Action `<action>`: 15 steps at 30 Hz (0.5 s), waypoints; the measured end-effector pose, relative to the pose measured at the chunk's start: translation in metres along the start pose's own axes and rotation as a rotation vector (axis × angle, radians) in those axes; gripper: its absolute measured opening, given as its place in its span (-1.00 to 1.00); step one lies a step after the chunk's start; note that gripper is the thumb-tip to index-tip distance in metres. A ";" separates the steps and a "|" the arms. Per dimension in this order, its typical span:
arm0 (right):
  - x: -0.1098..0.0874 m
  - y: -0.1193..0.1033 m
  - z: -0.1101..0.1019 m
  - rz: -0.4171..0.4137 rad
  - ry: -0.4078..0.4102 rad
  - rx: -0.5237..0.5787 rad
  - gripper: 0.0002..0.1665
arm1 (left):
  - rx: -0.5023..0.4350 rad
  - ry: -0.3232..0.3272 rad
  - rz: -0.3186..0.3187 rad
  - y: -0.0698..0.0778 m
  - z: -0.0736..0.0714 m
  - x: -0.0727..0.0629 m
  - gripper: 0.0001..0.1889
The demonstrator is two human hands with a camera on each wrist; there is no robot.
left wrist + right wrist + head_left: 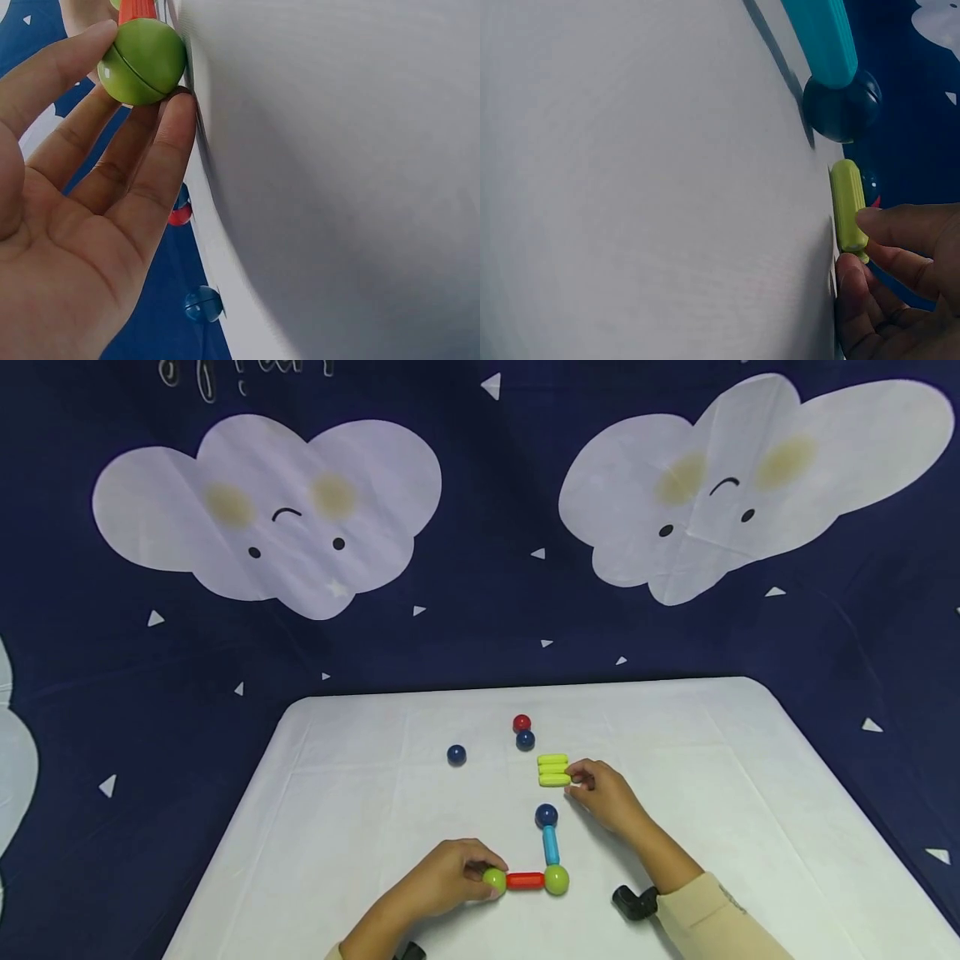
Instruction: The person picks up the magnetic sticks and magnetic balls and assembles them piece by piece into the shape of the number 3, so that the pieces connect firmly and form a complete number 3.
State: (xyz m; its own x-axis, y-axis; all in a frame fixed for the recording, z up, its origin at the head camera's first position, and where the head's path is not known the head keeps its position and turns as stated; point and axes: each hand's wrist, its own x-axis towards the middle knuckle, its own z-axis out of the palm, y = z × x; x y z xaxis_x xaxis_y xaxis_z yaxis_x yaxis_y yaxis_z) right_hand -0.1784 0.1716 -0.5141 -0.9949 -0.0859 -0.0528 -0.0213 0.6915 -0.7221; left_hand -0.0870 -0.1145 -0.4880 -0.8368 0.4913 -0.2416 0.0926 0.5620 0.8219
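My left hand pinches a green ball between thumb and fingertips. That ball sits at the left end of a red rod, whose other end meets a second green ball. From there a light blue rod runs away from me to a dark blue ball, forming an L on the table. My right hand pinches the right end of the nearest yellow-green rod. Several such rods lie side by side; in the right wrist view the farther ones are mostly hidden.
Behind the rods, a red ball and a dark blue ball sit close together. Another dark blue ball lies farther left. The white table ends at a dark blue cloth with printed clouds.
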 end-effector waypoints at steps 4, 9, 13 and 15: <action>0.001 0.001 0.001 -0.003 -0.005 -0.012 -0.73 | -0.009 -0.001 -0.005 0.000 0.000 0.000 -0.75; 0.003 0.001 0.003 -0.019 -0.005 -0.022 -0.74 | -0.011 -0.005 -0.013 0.000 0.000 0.000 -0.76; 0.005 0.003 0.005 -0.024 -0.004 -0.035 -0.79 | -0.004 -0.006 -0.004 0.000 0.000 0.000 -0.76; 0.005 0.004 0.005 -0.026 -0.004 -0.039 -0.81 | -0.003 -0.006 0.002 -0.001 -0.001 0.000 -0.76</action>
State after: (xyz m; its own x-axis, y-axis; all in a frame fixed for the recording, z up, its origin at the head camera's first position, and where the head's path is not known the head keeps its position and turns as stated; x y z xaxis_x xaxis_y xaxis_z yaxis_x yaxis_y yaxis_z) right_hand -0.1834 0.1701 -0.5204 -0.9936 -0.1067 -0.0371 -0.0509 0.7163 -0.6960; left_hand -0.0876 -0.1150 -0.4882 -0.8335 0.4962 -0.2428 0.0926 0.5587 0.8242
